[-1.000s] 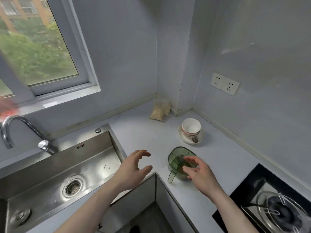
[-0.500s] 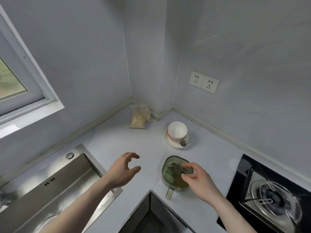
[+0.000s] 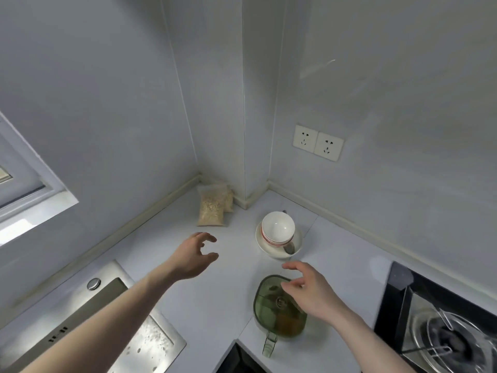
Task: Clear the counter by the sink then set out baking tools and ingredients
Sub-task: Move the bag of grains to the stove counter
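Note:
A green translucent jug (image 3: 271, 310) with a lid and a handle stands near the counter's front corner. My right hand (image 3: 309, 292) hovers just above its far side, fingers loosely curled, holding nothing. My left hand (image 3: 192, 255) floats over the bare counter (image 3: 228, 286) to the left, fingers relaxed and empty. Behind them a white bowl with red stripes (image 3: 278, 228) sits on a white plate (image 3: 295, 249) with a spoon (image 3: 289, 248). Two clear bags of grain (image 3: 212, 208) lean in the wall corner.
A steel sink (image 3: 113, 327) lies at the lower left, and a window sill (image 3: 35, 211) runs along the left wall. A black gas hob (image 3: 441, 332) with a burner sits at the lower right. Two wall sockets (image 3: 317, 142) are above the counter.
The view has swung right and up, so the sink and tap have slid out left. My right hand has lifted off the jug's lid and now hovers beyond it. My left hand stays empty.

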